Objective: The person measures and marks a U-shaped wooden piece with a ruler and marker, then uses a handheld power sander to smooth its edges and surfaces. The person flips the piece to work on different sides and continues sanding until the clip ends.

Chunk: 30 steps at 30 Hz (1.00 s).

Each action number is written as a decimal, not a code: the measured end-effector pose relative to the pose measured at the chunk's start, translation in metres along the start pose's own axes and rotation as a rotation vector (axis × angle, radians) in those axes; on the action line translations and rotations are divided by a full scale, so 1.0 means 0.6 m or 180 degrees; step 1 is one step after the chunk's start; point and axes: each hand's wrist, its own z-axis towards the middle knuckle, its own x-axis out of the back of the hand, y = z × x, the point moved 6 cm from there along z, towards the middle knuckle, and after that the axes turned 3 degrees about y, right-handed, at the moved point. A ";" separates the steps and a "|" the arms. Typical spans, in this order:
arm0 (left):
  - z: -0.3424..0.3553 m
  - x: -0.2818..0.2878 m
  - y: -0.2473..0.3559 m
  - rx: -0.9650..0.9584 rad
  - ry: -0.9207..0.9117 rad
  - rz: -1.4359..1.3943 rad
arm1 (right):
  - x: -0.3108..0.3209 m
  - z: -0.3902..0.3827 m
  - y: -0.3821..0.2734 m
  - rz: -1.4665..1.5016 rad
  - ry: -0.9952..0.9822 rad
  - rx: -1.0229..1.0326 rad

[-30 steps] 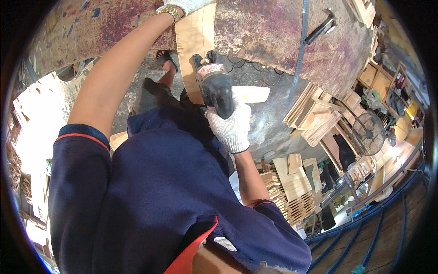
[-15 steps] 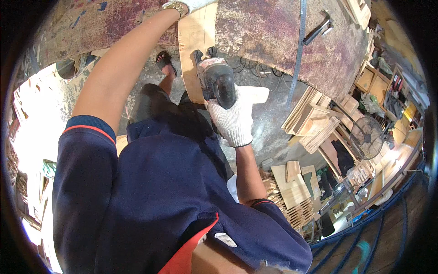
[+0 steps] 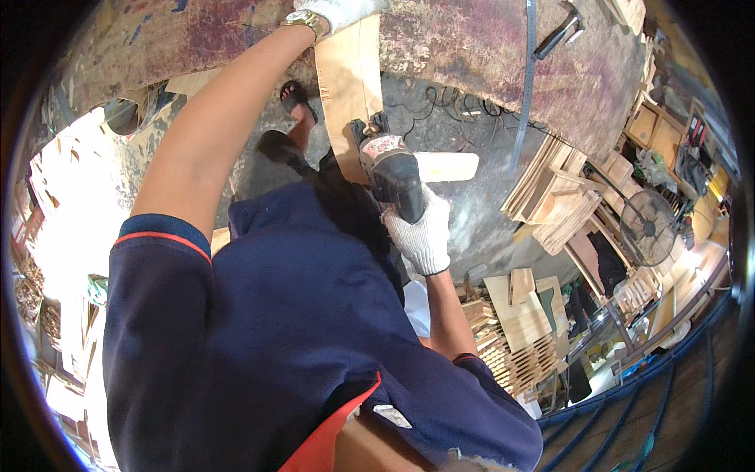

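Note:
A long, narrow pale wooden board [image 3: 336,86] runs from the far workbench toward my body. Across its far end lies my left hand [image 3: 346,9], in a white knit glove, holding it down; the upper frame edge cuts off part of the fingers. My right hand [image 3: 425,236], gloved the same way, is wrapped round the rear of a handheld power tool [image 3: 395,177] with a black rounded body. The tool sits at the near right edge of the board. Its underside is hidden, so its exact kind cannot be told.
Worn workbench [image 3: 472,47] carries a long metal ruler [image 3: 528,71] and a hammer [image 3: 557,35]. Beyond the tool lies a pale wood piece [image 3: 452,166]. Cables [image 3: 440,106] tangle on the floor. Stacked boards [image 3: 543,185] and a black fan [image 3: 647,228] stand to the right.
My right hand and the power tool have come nearer to my body along the board. My left hand stays on the far end. The whole view has shifted slightly.

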 end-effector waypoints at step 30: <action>0.006 0.005 0.007 0.0084 -0.0036 0.0054 | -0.011 0.027 -0.039 -0.0109 -0.0092 0.0240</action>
